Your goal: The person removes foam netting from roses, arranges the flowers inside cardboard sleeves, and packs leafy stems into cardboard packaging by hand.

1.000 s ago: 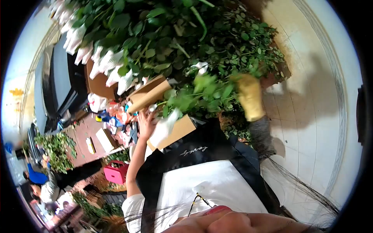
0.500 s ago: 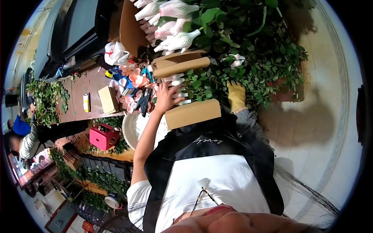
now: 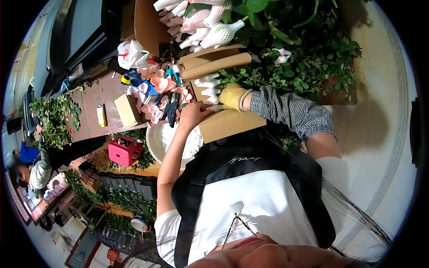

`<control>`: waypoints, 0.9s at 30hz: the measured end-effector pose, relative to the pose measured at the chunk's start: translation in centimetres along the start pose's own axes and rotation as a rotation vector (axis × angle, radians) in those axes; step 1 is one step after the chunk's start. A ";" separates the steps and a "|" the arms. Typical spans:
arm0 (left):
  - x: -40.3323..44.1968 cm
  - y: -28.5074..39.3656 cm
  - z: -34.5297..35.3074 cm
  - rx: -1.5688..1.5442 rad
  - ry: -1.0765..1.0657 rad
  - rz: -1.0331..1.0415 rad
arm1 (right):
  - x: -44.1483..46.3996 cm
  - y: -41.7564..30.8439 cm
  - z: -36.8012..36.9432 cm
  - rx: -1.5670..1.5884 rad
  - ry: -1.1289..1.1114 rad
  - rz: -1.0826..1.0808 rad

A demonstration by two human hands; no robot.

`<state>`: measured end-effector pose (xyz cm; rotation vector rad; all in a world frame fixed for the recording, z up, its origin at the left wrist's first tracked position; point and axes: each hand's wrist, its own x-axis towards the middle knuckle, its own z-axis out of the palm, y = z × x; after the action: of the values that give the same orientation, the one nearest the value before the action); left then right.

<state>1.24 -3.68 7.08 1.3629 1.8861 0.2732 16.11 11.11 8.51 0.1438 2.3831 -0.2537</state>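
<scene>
White foam-netted flower heads (image 3: 209,84) lie in a row on corrugated cardboard, stems and leaves (image 3: 272,78) stretching to the right. My bare left hand (image 3: 194,115) is at the near end of this row, fingers closed on the tip of a netted flower (image 3: 215,107). Close beside it, my right hand (image 3: 233,96) in a yellow glove curls over the stem side of the same flower; its fingertips are hidden. Below both hands is the near flap of the corrugated cardboard (image 3: 230,125). The rolled far flap (image 3: 216,66) lies beyond the row.
More netted flowers (image 3: 223,33) are piled at the back. Black scissors (image 3: 171,109), pink petals (image 3: 163,82) and a small box (image 3: 127,110) lie on the table to the left. A white tub (image 3: 156,143) and pink stool (image 3: 125,151) stand below. Another person (image 3: 40,172) is far left.
My gloved right hand has moved left from the leaves to the flower heads, beside my left hand. My left hand has drawn back from over the row to its near end.
</scene>
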 end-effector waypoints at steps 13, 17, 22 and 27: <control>-5.0 -6.4 -2.0 -0.782 0.634 0.202 | -3.0 2.1 -2.2 0.555 0.035 0.000; -1.5 -2.5 0.1 -0.320 0.471 -0.027 | -1.8 1.3 -3.4 0.155 0.029 0.195; 0.6 -2.1 2.1 -0.439 0.341 0.274 | 0.3 1.0 0.9 -0.032 0.040 0.089; -2.2 -7.1 0.6 -1.351 0.698 -0.062 | -0.3 1.8 1.2 0.109 0.146 0.118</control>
<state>-3.11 -8.63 3.64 0.2436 1.5574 1.7651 17.39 12.58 7.61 0.3637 2.4949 -0.3267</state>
